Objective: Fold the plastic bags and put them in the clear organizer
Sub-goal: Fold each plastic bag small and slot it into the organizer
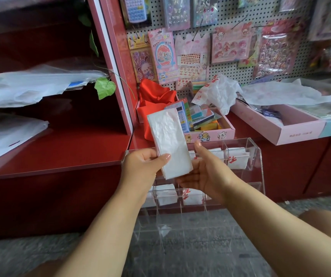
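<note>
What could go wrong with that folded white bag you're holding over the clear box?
The folded bag might spring open, because only the left hand pinches its lower end while the right hand lies flat beneath it. It could also slip down and miss the clear organizer, landing on the floor. And the compartments under the hands already hold folded bags, so it might not fit neatly there.

The white plastic bag (pixel 169 142) is folded into a long, flat strip with a wrinkled surface. It stands almost upright, a little tilted to the left, above the clear organizer (pixel 256 156). This organizer has stepped rows of compartments, and several folded white bags (pixel 237 159) with red print already sit inside.
</note>
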Motion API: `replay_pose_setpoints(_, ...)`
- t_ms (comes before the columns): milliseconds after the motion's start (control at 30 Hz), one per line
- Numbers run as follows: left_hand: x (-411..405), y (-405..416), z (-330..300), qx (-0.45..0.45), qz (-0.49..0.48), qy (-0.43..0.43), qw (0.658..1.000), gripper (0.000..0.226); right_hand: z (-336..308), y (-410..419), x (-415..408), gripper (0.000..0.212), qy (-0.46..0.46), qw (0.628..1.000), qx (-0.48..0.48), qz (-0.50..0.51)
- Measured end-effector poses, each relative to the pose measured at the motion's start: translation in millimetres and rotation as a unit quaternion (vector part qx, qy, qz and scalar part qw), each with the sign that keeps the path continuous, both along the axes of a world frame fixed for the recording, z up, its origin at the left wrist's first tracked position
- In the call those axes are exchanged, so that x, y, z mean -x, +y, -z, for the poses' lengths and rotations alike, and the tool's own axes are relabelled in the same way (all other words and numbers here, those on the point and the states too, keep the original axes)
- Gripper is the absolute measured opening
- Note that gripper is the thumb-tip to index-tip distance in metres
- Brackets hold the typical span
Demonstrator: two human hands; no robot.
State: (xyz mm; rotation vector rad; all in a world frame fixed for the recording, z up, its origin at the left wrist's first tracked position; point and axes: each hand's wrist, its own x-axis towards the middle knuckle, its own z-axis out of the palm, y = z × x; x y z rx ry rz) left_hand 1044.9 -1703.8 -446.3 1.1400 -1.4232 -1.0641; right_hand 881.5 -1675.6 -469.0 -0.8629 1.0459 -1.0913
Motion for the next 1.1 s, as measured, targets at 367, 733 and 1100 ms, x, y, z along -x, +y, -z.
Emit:
replay_pose_setpoints(367,-1.4,5.5,5.4,-0.041,0.019,-0.028,0.999,0.012,5.4,0.7,-1.2,0.024,0.039,0.995,0.084,0.022)
replay_pose_setpoints(733,-6.2,7.4,13.9,-0.278,0.021,0.049,0.959,0.039,3.3,3.3,-3.4,0.069,0.117,0.971,0.203,0.053)
replay_pose_setpoints(1100,-1.3,-1.7,5.0,-0.223,0.001,0.1,0.97,0.007,10.3,-0.4,-1.1,0.066,0.307,0.935,0.166,0.067)
